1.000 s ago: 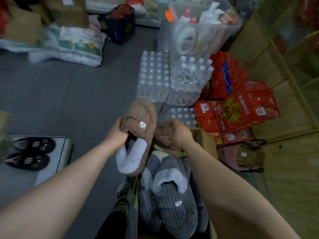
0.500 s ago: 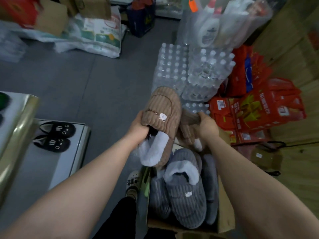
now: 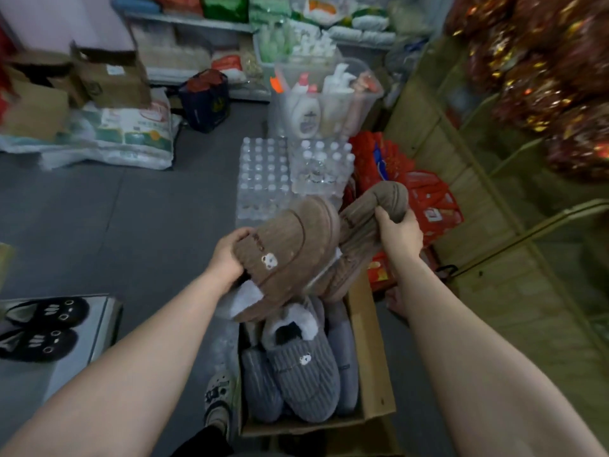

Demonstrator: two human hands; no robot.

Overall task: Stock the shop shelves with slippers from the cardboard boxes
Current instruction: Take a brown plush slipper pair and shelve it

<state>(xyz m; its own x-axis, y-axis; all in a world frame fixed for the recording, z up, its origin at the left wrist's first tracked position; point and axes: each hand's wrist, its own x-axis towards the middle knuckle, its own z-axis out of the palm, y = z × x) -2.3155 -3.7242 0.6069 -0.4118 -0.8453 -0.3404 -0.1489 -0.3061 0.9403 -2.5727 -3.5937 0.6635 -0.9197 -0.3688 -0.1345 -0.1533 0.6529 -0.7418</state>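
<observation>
My left hand (image 3: 227, 255) grips a brown corduroy slipper (image 3: 290, 252) with a small bear patch and white fleece lining. My right hand (image 3: 400, 230) holds a second brown slipper (image 3: 365, 225) by its upper, tilted beside the first. Both hang above an open cardboard box (image 3: 370, 351) on the floor. Inside the box lie several grey corduroy slippers (image 3: 303, 374) with the same bear patch. At the lower left, a pair of black slippers (image 3: 43, 328) sits on a pale metal shelf (image 3: 82, 351).
Shrink-wrapped packs of water bottles (image 3: 263, 173) and red gift bags (image 3: 425, 199) stand beyond the box. A clear tub of lotion bottles (image 3: 326, 97) is behind them. A wooden shelf unit (image 3: 487, 206) runs along the right. Sacks and cartons (image 3: 108, 80) fill the far left; grey floor lies between.
Both hands have risen with the brown slippers. My right hand has pulled the second slipper fully out of the box. The view has tilted upward, showing more of the back of the shop.
</observation>
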